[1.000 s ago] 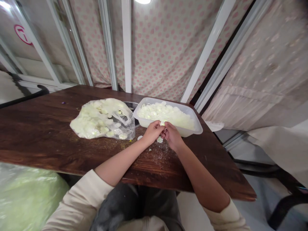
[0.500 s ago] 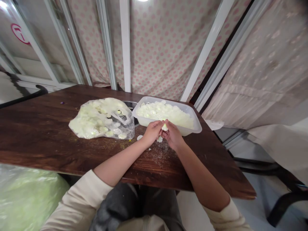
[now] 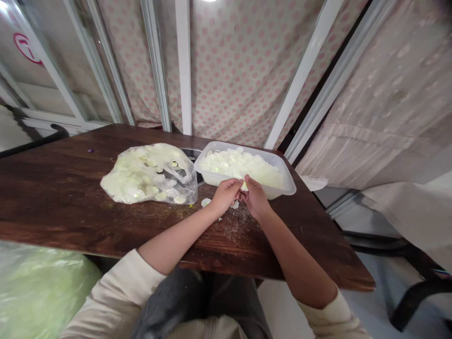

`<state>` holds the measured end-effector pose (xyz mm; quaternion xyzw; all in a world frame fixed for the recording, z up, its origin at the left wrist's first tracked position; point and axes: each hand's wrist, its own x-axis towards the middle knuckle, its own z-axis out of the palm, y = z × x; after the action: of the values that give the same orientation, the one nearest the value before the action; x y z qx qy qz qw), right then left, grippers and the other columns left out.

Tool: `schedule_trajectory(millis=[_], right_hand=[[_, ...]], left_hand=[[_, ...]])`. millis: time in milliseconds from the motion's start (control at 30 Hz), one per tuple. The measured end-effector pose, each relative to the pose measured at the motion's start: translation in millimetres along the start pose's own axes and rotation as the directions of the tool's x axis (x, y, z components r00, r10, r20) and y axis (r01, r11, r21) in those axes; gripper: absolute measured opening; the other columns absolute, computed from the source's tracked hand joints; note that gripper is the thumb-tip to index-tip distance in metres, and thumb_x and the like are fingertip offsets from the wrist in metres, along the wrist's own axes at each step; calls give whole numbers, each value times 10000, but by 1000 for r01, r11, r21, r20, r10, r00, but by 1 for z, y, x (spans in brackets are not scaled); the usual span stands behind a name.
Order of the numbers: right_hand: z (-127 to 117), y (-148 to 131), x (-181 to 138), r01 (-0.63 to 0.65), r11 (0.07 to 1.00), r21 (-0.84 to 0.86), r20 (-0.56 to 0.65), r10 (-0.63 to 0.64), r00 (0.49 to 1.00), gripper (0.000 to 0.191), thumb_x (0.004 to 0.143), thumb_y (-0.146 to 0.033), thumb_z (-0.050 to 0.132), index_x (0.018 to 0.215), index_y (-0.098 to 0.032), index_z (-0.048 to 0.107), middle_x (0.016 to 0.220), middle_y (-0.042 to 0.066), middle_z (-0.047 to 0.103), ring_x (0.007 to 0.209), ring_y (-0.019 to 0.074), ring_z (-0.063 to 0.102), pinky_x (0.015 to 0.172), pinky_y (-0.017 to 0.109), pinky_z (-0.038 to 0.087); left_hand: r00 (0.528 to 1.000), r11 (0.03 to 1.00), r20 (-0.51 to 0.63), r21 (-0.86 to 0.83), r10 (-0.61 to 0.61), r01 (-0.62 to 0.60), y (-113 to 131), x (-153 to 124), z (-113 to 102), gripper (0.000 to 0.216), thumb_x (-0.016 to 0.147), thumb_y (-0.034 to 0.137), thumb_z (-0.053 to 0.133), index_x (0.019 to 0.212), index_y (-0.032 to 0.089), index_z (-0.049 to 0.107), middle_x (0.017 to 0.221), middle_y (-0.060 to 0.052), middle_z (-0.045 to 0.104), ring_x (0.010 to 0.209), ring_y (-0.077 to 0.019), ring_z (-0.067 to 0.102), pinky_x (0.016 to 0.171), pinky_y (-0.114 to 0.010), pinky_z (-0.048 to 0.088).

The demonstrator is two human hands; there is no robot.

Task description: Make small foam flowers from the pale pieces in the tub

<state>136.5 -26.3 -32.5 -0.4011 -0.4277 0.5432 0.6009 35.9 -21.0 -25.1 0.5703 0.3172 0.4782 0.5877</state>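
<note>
Two hands (image 3: 240,194) around one pale piece (image 3: 243,186) — plastic tub (image 3: 212,175) behind

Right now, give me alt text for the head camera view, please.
A person's bare left hand and right hand pinch a small pale piece above a dark brown wooden table. Just beyond is a clear rectangular plastic tub heaped with pale yellow-white pieces. To the left lies a clear plastic bag of similar pieces.
</note>
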Motion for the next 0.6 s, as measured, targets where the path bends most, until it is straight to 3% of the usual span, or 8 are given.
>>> schedule_trajectory(millis=[100,233,333,433,600], right_hand=[[3,5,-3,60,998,-36,96,-57,994,343,717,-508,577,677,-199,433,467,-73,434,412,68,411,431,208,325],[5,10,-3,92,995,-49,94,-87,992,323,731,-481,568,671,-192,435,510,-73,451,381,39,348,392,188,279],[3,8,-2,59,998,-30,48,-57,997,299,740,-447,565,653,-190,439,474,-76,421,353,35,291,360,184,229],[2,3,-1,5,1000,14,26,-6,1000,262,742,-390,571,641,-186,441,453,-71,398,373,50,335,373,189,252],[2,0,-1,-72,984,165,111,54,992,210,722,-323,596,695,-193,434,531,-46,469,477,75,439,451,199,340]], left_hand=[[999,997,-3,-49,-51,51,1,3,-7,324,798,359,472,549,155,434,371,46,423,336,-78,450,321,-169,244],[995,995,-35,-42,-92,90,0,5,-9,369,818,401,449,548,150,440,360,40,440,280,-56,385,305,-168,212],[993,993,-43,-40,-109,107,-1,4,-5,396,816,424,455,533,147,446,341,59,378,270,-43,342,308,-167,234],[995,992,-1,-83,-97,97,0,3,-1,366,799,400,494,539,150,434,377,51,400,324,-59,416,318,-164,250],[996,986,-51,-156,-69,60,6,3,-4,202,740,275,581,646,164,440,391,88,392,289,-34,317,314,-158,201]])
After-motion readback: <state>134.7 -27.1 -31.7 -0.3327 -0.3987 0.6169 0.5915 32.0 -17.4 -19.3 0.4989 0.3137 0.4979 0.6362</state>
